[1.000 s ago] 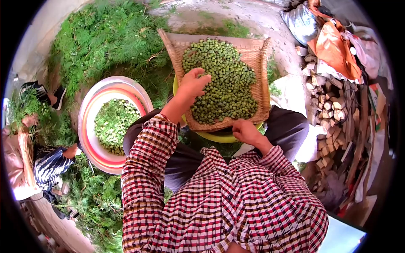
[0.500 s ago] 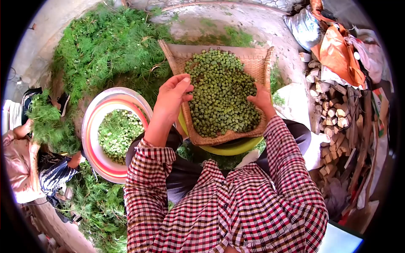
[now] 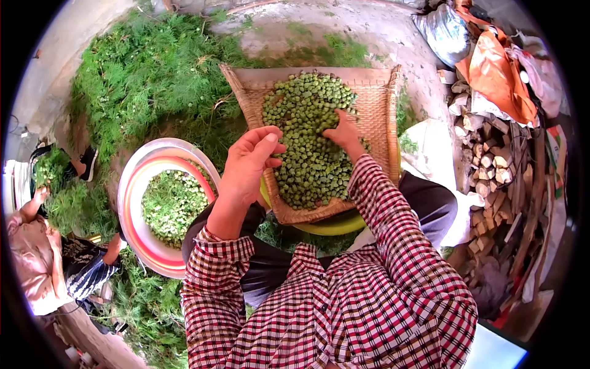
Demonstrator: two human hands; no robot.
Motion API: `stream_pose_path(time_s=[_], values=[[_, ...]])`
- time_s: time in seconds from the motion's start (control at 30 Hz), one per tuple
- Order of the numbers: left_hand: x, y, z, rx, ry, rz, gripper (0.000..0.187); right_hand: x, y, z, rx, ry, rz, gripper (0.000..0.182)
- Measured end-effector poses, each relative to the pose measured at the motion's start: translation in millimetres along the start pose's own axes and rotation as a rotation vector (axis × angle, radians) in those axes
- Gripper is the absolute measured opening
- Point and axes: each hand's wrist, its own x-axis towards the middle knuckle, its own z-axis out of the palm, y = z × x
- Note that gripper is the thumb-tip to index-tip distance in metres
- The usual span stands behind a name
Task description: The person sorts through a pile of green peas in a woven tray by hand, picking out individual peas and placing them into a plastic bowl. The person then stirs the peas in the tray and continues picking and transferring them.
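A woven basket tray (image 3: 378, 123) rests over a yellow-green basin (image 3: 332, 226) in front of my body. Small round green pods (image 3: 310, 166) cover its left and middle part. My right hand (image 3: 344, 136) reaches into the pods with its fingers spread, thumb and fingertips touching them. Above the tray's left edge, my left hand (image 3: 251, 161) is raised with its fingers curled and thumb pressed toward them; whatever it may hold is too small to make out.
At left stands a metal basin (image 3: 132, 178) with green pods and sprigs. Feathery green plants (image 3: 153, 80) lie behind it. Another person (image 3: 40, 258) sits at far left holding sprigs. Chopped firewood (image 3: 491, 166) and an orange bag (image 3: 498, 77) are at right.
My right hand has moved left from the pods' right edge to their middle, and the pods have shifted left, baring more weave at right. My left hand stays raised, slightly lower.
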Motion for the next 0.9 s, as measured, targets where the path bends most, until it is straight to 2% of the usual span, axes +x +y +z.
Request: stream_pose_path(time_s=[0.07,0.13,0.33,0.4,0.53,0.6,0.7,0.8,0.87,0.9], values=[[0,0,2,0.019,0.022,-0.006,0.023,-7,2,16,0.073,0.01,-0.158,0.086],[1,1,3,0.021,-0.002,-0.003,0.024,-23,-6,25,0.172,-0.032,-0.225,0.082],[1,1,6,0.027,-0.007,-0.014,0.025,-52,-15,38,-0.075,0.032,-0.452,0.071],[2,1,7,0.012,-0.004,-0.007,0.025,-74,-21,42,-0.176,-0.03,-0.487,0.068],[4,-1,4,0.047,-0.007,-0.001,0.025,-103,-26,49,-0.225,0.019,-0.63,0.062],[4,-1,3,0.043,-0.008,-0.001,0.025,-121,-28,48,-0.275,0.001,-0.62,0.063],[4,-1,1,0.04,0.018,-0.009,0.025,-132,-14,44,-0.257,-0.149,-0.725,0.066],[2,0,-1,0.024,0.007,0.014,0.026,-143,-2,21,-0.153,-0.104,-0.652,0.063],[2,2,-1,0.027,-0.007,0.024,0.027,-135,20,6,-0.176,0.023,-0.607,0.062],[1,3,-1,0.029,-0.005,0.027,0.027,-135,31,-3,-0.039,0.03,-0.468,0.063]])
